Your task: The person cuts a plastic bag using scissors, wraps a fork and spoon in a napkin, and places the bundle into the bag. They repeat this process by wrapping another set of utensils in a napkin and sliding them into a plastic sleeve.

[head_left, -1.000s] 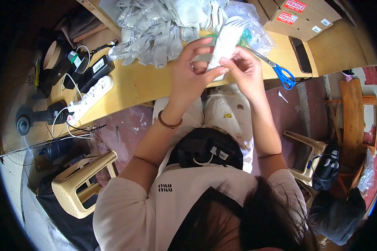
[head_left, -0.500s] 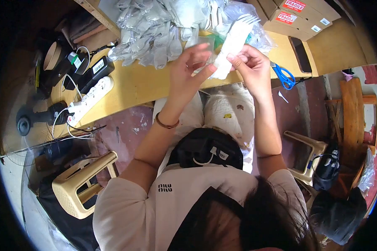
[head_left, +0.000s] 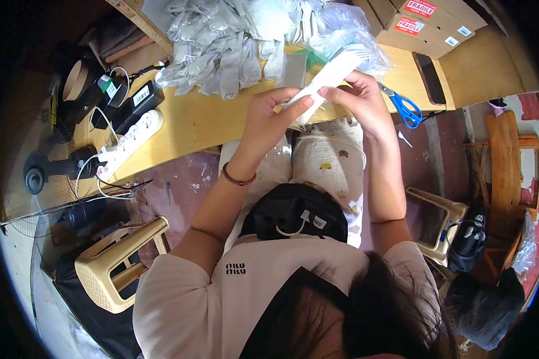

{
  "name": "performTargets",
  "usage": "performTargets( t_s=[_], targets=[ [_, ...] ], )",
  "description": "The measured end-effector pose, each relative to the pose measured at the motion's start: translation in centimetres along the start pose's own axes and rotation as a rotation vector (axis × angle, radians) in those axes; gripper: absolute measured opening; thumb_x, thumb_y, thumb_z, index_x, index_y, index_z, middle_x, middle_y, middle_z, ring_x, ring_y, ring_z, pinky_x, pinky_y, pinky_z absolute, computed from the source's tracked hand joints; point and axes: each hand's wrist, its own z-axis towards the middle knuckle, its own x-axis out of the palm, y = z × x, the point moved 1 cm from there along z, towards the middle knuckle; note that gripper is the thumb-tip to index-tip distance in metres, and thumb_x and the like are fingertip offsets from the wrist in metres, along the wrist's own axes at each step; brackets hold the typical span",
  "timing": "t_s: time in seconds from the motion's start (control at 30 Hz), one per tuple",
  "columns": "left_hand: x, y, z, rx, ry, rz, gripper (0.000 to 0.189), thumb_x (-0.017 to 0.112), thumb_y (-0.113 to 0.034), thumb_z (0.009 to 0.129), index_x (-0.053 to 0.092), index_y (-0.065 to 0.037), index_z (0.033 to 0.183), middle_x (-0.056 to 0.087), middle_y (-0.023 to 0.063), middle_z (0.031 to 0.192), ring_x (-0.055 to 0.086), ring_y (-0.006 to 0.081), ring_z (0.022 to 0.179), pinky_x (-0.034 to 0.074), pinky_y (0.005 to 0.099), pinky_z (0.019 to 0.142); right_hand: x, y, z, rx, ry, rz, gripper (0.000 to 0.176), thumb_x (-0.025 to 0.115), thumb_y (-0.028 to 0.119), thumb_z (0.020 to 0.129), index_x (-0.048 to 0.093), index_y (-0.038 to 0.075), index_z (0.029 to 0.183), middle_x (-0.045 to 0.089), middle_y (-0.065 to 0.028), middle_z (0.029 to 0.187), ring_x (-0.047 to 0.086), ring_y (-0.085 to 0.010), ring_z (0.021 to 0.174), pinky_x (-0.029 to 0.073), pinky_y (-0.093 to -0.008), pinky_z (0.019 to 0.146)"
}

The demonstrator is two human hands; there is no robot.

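Observation:
Between both hands, above the table's front edge, is a white fork bundle (head_left: pixel 336 67) with its tines pointing up and right. My left hand (head_left: pixel 275 113) pinches its lower end between thumb and fingers. My right hand (head_left: pixel 360 105) grips its right side, thumb on the front. Just behind lies a flat clear packet (head_left: pixel 292 70). A heap of plastic-wrapped cutlery (head_left: pixel 221 54) covers the table behind my left hand, and crumpled clear plastic (head_left: pixel 347 27) lies behind the bundle.
Blue-handled scissors (head_left: pixel 408 112) and a black phone (head_left: pixel 430 79) lie right on the wooden table (head_left: pixel 185 128). Cardboard boxes (head_left: pixel 395 30) stand behind. A white power strip (head_left: pixel 135 134) and a fan (head_left: pixel 36 173) are left. Plastic stools (head_left: pixel 111 269) stand below.
The fork bundle has moved down and tilted further right. My left hand, earlier with raised fingers, has closed on its lower end. My right hand has shifted slightly down and right.

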Motion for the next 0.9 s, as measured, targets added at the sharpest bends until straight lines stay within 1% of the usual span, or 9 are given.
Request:
performTargets(
  t_s=[0.13, 0.23, 0.5, 0.63, 0.67, 0.73, 0.77, 0.83, 0.9],
  targets=[
    [-0.2, 0.2, -0.2, -0.026, -0.004, 0.005, 0.020, 0.065, -0.016, 0.083, 0.066, 0.002, 0.091, 0.062, -0.0015, 0.074, 0.050, 0.0020, 0.067, 0.039, 0.0177, 0.059, -0.4, 0.8, 0.3, -0.149, -0.087, -0.060, 0.030, 0.065, 0.007, 0.080, 0.059, 0.001, 0.109, 0.063, -0.0065, 0.099, 0.057, -0.0085, 0.083, 0.045, -0.0232, 0.076],
    [-0.5, 1.1, -0.2, -0.079, 0.031, -0.038, 0.021, 0.065, -0.016, 0.083, 0.066, 0.003, 0.092, 0.062, -0.0013, 0.074, 0.049, 0.0017, 0.066, 0.038, 0.0175, 0.058, 0.1, 2.7, 0.7, -0.334, -0.239, 0.176, 0.034, 0.062, 0.007, 0.083, 0.054, -0.001, 0.115, 0.061, -0.0082, 0.100, 0.057, -0.0089, 0.084, 0.045, -0.0223, 0.077],
    [0.4, -0.4, 0.1, 0.013, 0.012, -0.040, 0.021, 0.065, -0.013, 0.083, 0.063, 0.002, 0.097, 0.059, -0.0037, 0.074, 0.046, 0.0003, 0.064, 0.035, 0.0165, 0.055, 1.9, 2.4, -0.3, -0.475, -0.370, -0.468, 0.022, 0.062, 0.002, 0.080, 0.065, 0.003, 0.102, 0.065, -0.0091, 0.091, 0.058, -0.0105, 0.075, 0.048, -0.0219, 0.069],
    [0.6, -1.0, 0.4, 0.037, -0.015, -0.097, 0.022, 0.065, -0.011, 0.082, 0.063, 0.003, 0.099, 0.062, -0.0012, 0.079, 0.052, 0.0020, 0.070, 0.040, 0.0168, 0.059, 3.5, 2.1, -0.8, -0.606, -0.385, -0.522, 0.021, 0.062, 0.003, 0.080, 0.067, 0.004, 0.100, 0.066, -0.0124, 0.092, 0.060, -0.0175, 0.074, 0.048, -0.0249, 0.071],
    [0.5, -1.0, 0.4, 0.042, -0.028, -0.033, 0.022, 0.065, -0.010, 0.082, 0.063, 0.003, 0.099, 0.062, -0.0007, 0.080, 0.052, 0.0023, 0.070, 0.040, 0.0170, 0.060, 3.4, 1.6, -1.0, -0.571, -0.332, -0.563, 0.023, 0.061, 0.005, 0.079, 0.066, 0.005, 0.102, 0.065, -0.0130, 0.096, 0.059, -0.0226, 0.085, 0.046, -0.0307, 0.080],
    [0.2, -1.0, 0.5, 0.051, -0.056, 0.097, 0.022, 0.066, -0.008, 0.081, 0.063, 0.003, 0.100, 0.063, 0.0002, 0.082, 0.052, 0.0030, 0.071, 0.041, 0.0174, 0.061, 3.6, 1.4, -1.1, -0.619, -0.241, -0.707, 0.026, 0.061, 0.007, 0.079, 0.066, 0.006, 0.104, 0.063, -0.0129, 0.102, 0.055, -0.0253, 0.093, 0.042, -0.0342, 0.086],
    [0.3, -0.8, 0.5, 0.077, -0.064, 0.014, 0.021, 0.066, -0.009, 0.081, 0.064, 0.002, 0.099, 0.061, -0.0020, 0.078, 0.050, 0.0020, 0.067, 0.038, 0.0170, 0.058, 3.7, 1.3, -1.2, -0.642, -0.194, -0.778, 0.027, 0.061, 0.008, 0.079, 0.065, 0.007, 0.105, 0.062, -0.0129, 0.104, 0.053, -0.0267, 0.097, 0.040, -0.0360, 0.089],
    [0.8, -0.3, 0.5, 0.127, -0.079, -0.151, 0.019, 0.068, -0.012, 0.080, 0.066, -0.001, 0.095, 0.057, -0.0064, 0.070, 0.044, 0.0000, 0.060, 0.032, 0.0162, 0.052, 3.8, 1.0, -1.4, -0.584, -0.226, -0.630, 0.019, 0.061, 0.010, 0.078, 0.066, 0.006, 0.096, 0.058, -0.0107, 0.110, 0.049, -0.0286, 0.103, 0.036, -0.0382, 0.091],
    [0.4, -1.2, 0.1, 0.124, -0.035, -0.073, 0.021, 0.068, -0.009, 0.079, 0.065, -0.001, 0.098, 0.061, -0.0027, 0.076, 0.050, 0.0018, 0.065, 0.038, 0.0162, 0.057, 3.5, 1.3, -1.6, -0.572, -0.291, -0.548, 0.013, 0.061, 0.012, 0.079, 0.066, 0.006, 0.090, 0.058, -0.0094, 0.109, 0.049, -0.0285, 0.102, 0.036, -0.0376, 0.090]
  ],
)
